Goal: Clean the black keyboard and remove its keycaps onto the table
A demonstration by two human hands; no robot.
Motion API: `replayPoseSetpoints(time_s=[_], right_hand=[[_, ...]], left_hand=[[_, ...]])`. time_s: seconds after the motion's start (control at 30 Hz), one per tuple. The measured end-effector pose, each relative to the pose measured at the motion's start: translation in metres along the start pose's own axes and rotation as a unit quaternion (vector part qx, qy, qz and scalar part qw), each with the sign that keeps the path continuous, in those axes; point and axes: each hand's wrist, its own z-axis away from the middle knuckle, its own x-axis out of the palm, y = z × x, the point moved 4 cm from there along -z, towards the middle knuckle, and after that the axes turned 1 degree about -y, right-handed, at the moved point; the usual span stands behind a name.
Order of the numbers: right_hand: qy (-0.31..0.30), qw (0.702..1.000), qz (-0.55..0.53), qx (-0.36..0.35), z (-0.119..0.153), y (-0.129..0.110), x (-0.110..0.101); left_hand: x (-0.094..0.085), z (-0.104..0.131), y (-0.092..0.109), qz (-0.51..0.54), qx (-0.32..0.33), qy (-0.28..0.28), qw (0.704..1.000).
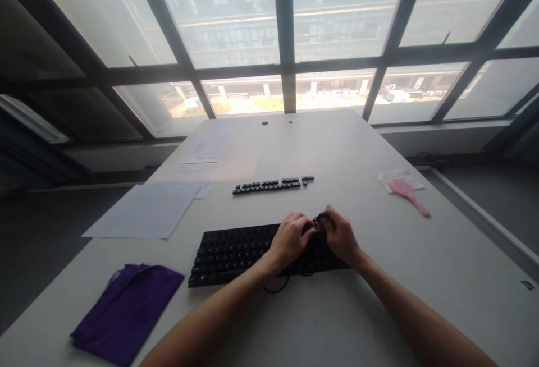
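Note:
A black keyboard [231,252] lies on the white table, and its top rows look bare of keycaps. Over its right part, my left hand [288,239] and my right hand [340,236] meet with fingers bent inward. Between their fingertips shows a small dark, thin thing [319,218], too blurred to name; my right hand pinches it. The fingers of my left hand are closed too, but what they grip is hidden. A dark cable loop [278,290] sticks out below the keyboard's front edge. Loose black keycaps [267,186] stand in rows beyond the keyboard.
Left of the keyboard lies a folded purple cloth [128,311]. Paper sheets [141,212] spread along the table's left edge. At the right, a pink hairbrush [406,192] rests partly on a clear plastic bag [415,182]. Large windows stand behind the table [324,154].

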Motion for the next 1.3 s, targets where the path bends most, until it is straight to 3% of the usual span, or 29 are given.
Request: replayPoseSetpoints(time_s=[0.27, 0.5, 0.63, 0.73, 0.83, 0.9, 1.03, 1.17, 1.3], right_hand=[[0.031, 0.999, 0.033, 0.011, 0.000, -0.002, -0.001], [0.042, 0.997, -0.004, 0.065, -0.002, 0.000, -0.002], [0.055, 0.995, -0.031, 0.074, -0.005, 0.000, -0.003], [0.070, 0.993, -0.051, 0.084, -0.006, 0.001, -0.004], [0.077, 0.991, -0.066, 0.087, -0.007, 0.004, -0.003], [0.071, 0.991, -0.071, 0.085, -0.007, 0.006, -0.001], [0.062, 0.991, -0.081, 0.085, -0.006, 0.009, 0.002], [0.054, 0.992, -0.080, 0.083, -0.005, 0.011, 0.003], [0.046, 0.993, -0.076, 0.083, -0.006, 0.009, 0.002]], left_hand=[[-0.002, 0.006, 0.001, 0.028, 0.034, 0.035, 0.998], [0.001, 0.008, 0.014, -0.077, 0.117, 0.005, 0.990], [-0.005, 0.005, 0.016, -0.073, 0.117, 0.027, 0.990], [-0.021, -0.016, 0.011, -0.062, 0.065, 0.087, 0.992], [-0.031, -0.056, -0.002, -0.082, 0.006, 0.137, 0.987], [-0.029, -0.087, -0.013, -0.110, -0.024, 0.147, 0.983], [-0.006, -0.132, -0.039, -0.160, -0.076, 0.105, 0.979], [0.012, -0.145, -0.054, -0.177, -0.098, 0.097, 0.975], [0.015, -0.146, -0.064, -0.180, -0.112, 0.101, 0.972]])
